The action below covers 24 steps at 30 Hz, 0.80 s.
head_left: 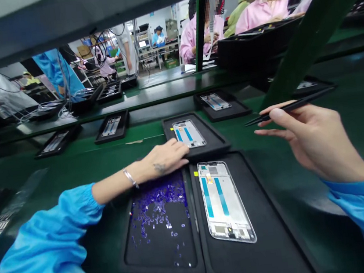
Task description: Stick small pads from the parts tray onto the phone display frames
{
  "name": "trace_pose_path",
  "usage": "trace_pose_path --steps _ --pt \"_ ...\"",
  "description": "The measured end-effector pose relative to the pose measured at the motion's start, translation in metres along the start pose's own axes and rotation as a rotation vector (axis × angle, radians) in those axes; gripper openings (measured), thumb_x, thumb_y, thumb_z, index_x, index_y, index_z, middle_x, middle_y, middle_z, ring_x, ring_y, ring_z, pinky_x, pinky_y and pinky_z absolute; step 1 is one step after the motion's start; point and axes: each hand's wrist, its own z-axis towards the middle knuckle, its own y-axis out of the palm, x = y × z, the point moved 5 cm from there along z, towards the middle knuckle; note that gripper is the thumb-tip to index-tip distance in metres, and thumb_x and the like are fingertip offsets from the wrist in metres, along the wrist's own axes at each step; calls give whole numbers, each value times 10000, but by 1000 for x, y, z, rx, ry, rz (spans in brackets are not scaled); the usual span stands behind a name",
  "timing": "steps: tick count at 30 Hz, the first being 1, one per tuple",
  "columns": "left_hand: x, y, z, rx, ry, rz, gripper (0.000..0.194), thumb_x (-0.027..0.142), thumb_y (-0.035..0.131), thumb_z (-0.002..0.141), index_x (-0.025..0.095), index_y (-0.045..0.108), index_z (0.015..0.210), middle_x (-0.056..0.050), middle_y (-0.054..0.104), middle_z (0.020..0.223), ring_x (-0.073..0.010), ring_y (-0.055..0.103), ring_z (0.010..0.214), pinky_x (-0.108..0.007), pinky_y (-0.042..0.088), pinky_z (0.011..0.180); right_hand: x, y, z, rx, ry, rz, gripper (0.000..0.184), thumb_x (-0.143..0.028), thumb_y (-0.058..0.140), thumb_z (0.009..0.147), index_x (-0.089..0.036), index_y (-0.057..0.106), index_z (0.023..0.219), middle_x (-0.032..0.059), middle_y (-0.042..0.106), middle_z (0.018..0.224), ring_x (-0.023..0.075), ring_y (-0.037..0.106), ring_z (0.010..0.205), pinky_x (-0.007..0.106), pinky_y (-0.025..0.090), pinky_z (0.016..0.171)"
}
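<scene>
My right hand point(315, 138) is raised at the right, closed around black tweezers point(293, 106) whose tips point left. My left hand point(166, 158) reaches across to a black tray point(218, 143) and grips its near left rim; part of its fingers is hidden. In that tray lies a silver phone frame point(189, 133) with blue strips. Nearer to me, another black tray point(270, 232) carries a second phone frame point(226, 202), also with blue strips and a yellow tab. Beneath my left forearm, a third tray point(165, 269) holds many tiny clear, purple-edged pieces point(163, 196).
More trays with phone frames point(111, 126) stand farther back on the green bench point(89, 165). A slanted green post point(315, 36) rises at the right, and a grey beam point(87, 15) crosses overhead. Co-workers in pink point(263, 13) sit beyond the shelf.
</scene>
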Motion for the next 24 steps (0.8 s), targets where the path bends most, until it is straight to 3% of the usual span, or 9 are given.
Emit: trace_pose_path --steps 7,12,17,20,24 --pt "-120 38 36 -19 -165 51 246 317 503 979 130 559 1127 -85 584 1119 -201 565 1023 -393 491 893 1 0 2 6 4 -6 394 -456 785 652 -135 681 856 68 632 905 144 647 797 264 619 697" --pt "-160 56 42 -84 -236 62 327 353 572 947 148 571 1203 -91 590 1192 -202 605 1032 -410 534 878 -1 2 0 4 29 18 363 -412 794 653 -131 683 854 76 644 905 144 647 795 231 612 668" --pt "-158 45 71 -85 -217 70 337 351 571 948 150 565 1218 -97 577 1222 -214 595 1064 -427 527 898 0 4 -4 -29 16 8 339 -421 765 704 -137 683 872 64 646 894 134 645 768 244 610 663" --pt "-130 40 118 -44 -134 31 370 360 565 949 156 542 1257 -105 548 1274 -234 572 1117 -455 506 934 1 4 -4 -35 4 10 304 -404 754 727 -156 682 887 50 643 906 133 640 780 268 610 675" --pt "-86 55 182 -57 -61 -38 386 360 576 944 152 534 1266 -107 554 1260 -222 591 1074 -428 529 896 3 1 -3 -31 20 12 282 -386 752 737 -166 674 895 45 642 913 138 635 799 281 608 681"
